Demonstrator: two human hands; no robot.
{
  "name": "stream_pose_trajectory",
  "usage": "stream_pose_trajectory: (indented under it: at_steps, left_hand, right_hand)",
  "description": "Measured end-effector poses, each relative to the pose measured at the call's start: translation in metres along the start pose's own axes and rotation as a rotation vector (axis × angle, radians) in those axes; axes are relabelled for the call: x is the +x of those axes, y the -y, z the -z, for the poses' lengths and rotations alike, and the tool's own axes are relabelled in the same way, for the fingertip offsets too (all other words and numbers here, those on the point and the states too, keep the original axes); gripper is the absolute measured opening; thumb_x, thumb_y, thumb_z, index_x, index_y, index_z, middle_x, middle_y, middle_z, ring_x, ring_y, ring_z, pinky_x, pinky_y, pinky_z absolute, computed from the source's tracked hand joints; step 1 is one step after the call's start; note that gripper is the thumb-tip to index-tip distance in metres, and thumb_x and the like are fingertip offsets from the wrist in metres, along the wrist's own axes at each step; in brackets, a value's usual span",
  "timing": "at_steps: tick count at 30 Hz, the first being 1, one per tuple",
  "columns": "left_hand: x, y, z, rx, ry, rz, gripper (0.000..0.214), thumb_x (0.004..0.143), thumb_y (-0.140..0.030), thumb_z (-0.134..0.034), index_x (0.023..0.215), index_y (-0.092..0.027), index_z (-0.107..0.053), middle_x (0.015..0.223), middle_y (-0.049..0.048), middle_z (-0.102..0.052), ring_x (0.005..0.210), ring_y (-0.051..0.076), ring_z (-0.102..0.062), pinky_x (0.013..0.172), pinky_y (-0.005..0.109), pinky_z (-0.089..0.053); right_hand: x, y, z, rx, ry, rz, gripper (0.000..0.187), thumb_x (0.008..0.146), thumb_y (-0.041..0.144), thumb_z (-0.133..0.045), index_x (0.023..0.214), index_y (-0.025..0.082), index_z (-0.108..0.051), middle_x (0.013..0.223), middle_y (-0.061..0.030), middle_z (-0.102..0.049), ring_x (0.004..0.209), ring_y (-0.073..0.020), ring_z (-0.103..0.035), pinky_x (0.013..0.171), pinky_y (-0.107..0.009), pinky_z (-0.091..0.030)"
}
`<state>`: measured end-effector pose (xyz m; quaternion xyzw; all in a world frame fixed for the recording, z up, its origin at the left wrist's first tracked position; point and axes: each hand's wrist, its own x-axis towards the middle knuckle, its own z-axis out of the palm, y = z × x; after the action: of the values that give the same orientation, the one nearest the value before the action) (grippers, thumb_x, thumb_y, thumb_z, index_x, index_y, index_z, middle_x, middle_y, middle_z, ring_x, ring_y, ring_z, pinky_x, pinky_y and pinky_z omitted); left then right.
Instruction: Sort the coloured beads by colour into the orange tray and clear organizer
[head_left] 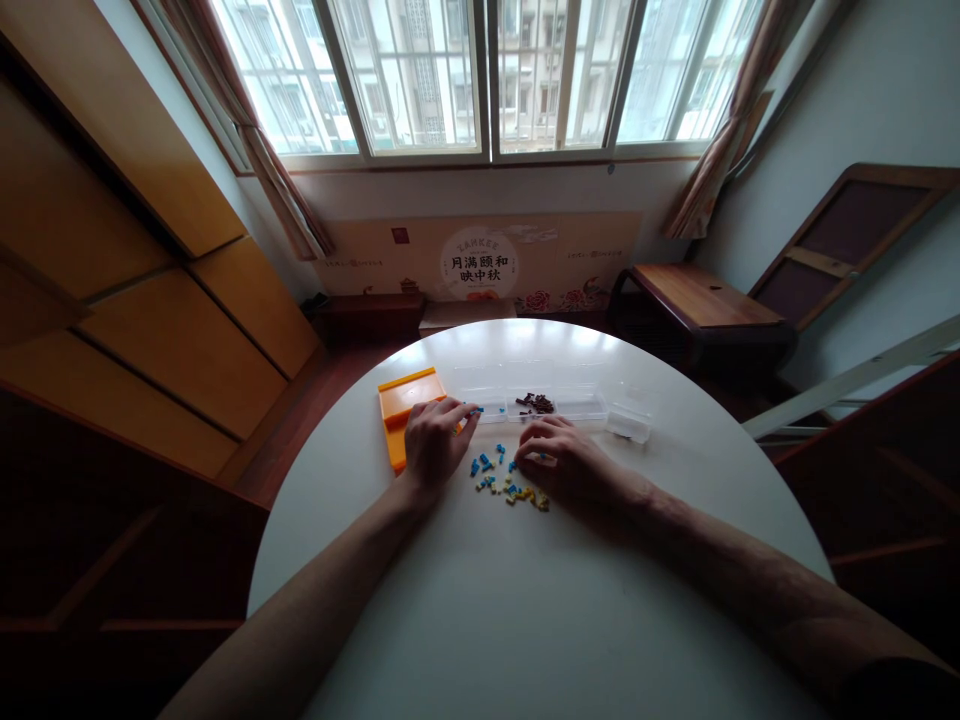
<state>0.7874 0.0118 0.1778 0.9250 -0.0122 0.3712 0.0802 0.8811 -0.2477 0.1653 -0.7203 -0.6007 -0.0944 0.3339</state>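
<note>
White counter [480, 630], rounded, daylight on its far end. Dark pieces [537, 403] lie grouped in the middle compartment of a clear plastic box [582, 408]; that portion looks done. Few blue bits show in the compartment beside it, by the left hand [433, 440], so blue seems barely begun. Left over: loose blue pieces [485, 461] and yellow pieces [531, 495], on the counter between the hands, nearer the wearer than the box. Overall, judged part-way.

Left fingers: thumb and forefinger come together, apparently pinching a blue piece [478, 410]. Right hand [562, 456]: fingers curled at the pile's edge; cannot tell whether they grip anything.

Room: orange tray [409, 394] crowds the left hand's outer side; a small clear container [628, 424] stands at the box's right end. Far counter edge runs behind the box. Widest space is nearside, between the forearms.
</note>
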Motion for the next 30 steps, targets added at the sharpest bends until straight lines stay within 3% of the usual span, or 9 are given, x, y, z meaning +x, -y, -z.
stream_pose_trajectory:
  at_steps: [5, 10, 18, 26, 30]
  left_hand:
    - [0.001, 0.002, -0.001, 0.013, -0.026, -0.047, 0.014, 0.103, -0.027, -0.07, 0.105, -0.026, -0.084, 0.093, 0.0044, -0.081, 0.085, 0.026, -0.072, 0.086, 0.043, -0.046]
    - [0.002, -0.002, 0.002, 0.015, -0.03, -0.059, 0.013, 0.103, -0.027, -0.069, 0.102, -0.025, -0.082, 0.091, 0.0046, -0.08, 0.084, 0.025, -0.071, 0.086, 0.043, -0.046]
    - [0.003, -0.013, 0.007, -0.077, -0.001, -0.092, 0.018, 0.104, -0.032, -0.069, 0.092, -0.023, -0.079, 0.089, 0.0031, -0.078, 0.083, 0.023, -0.07, 0.087, 0.042, -0.048]
    - [-0.004, -0.019, 0.002, -0.327, 0.187, -0.381, 0.015, 0.103, -0.04, -0.073, 0.103, -0.026, -0.08, 0.098, 0.0024, -0.081, 0.084, 0.019, -0.074, 0.086, 0.037, -0.053]
    - [-0.005, -0.02, -0.001, -0.353, 0.202, -0.411, 0.014, 0.104, -0.041, -0.073, 0.104, -0.028, -0.081, 0.096, 0.0004, -0.081, 0.08, 0.016, -0.073, 0.084, 0.036, -0.053]
  right_hand:
    - [0.0, 0.002, 0.001, 0.006, -0.013, -0.006, 0.004, 0.104, 0.024, -0.074, 0.103, 0.027, -0.076, 0.107, -0.0046, -0.077, 0.101, -0.023, -0.072, 0.101, -0.044, -0.056]
    - [-0.001, 0.004, 0.002, -0.014, -0.026, -0.049, 0.013, 0.095, 0.023, -0.081, 0.106, 0.027, -0.076, 0.113, -0.0064, -0.077, 0.108, -0.0264, -0.072, 0.106, -0.048, -0.056]
    - [-0.001, 0.002, 0.003, 0.001, -0.032, -0.044, 0.006, 0.101, 0.02, -0.074, 0.102, 0.026, -0.075, 0.11, -0.0055, -0.077, 0.103, -0.0239, -0.071, 0.102, -0.045, -0.055]
    - [-0.002, -0.005, 0.001, 0.062, -0.101, -0.018, 0.006, 0.104, 0.02, -0.072, 0.102, 0.025, -0.07, 0.099, -0.0039, -0.077, 0.097, -0.024, -0.069, 0.098, -0.043, -0.055]
    - [0.0, -0.003, 0.003, 0.083, -0.13, -0.012, 0.003, 0.105, 0.023, -0.071, 0.104, 0.025, -0.07, 0.096, -0.0039, -0.077, 0.093, -0.0231, -0.069, 0.095, -0.042, -0.057]
